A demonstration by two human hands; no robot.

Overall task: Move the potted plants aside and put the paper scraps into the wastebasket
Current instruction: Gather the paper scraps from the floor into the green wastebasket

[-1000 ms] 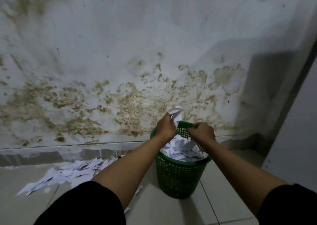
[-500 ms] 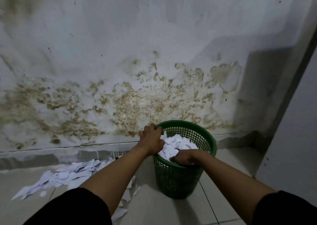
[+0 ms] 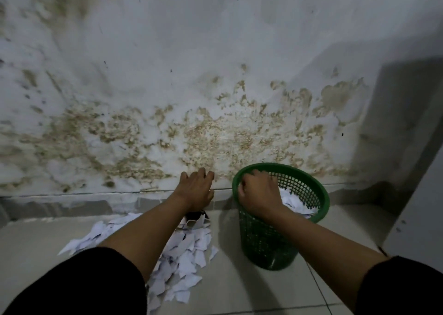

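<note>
Hands: left hand open, hovering above the torn white paper scraps heaped on the floor; right hand curled inside the round green plastic mesh wastebasket, whether holding paper cannot tell | Risk: pressing could tip the light wastebasket.

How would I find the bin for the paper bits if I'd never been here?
Look along the bottom of the stained wall, to the right of the paper scraps on the floor. The wastebasket stands there: round, green, mesh-sided, the only green thing, with white paper inside and the right hand over it.
</note>
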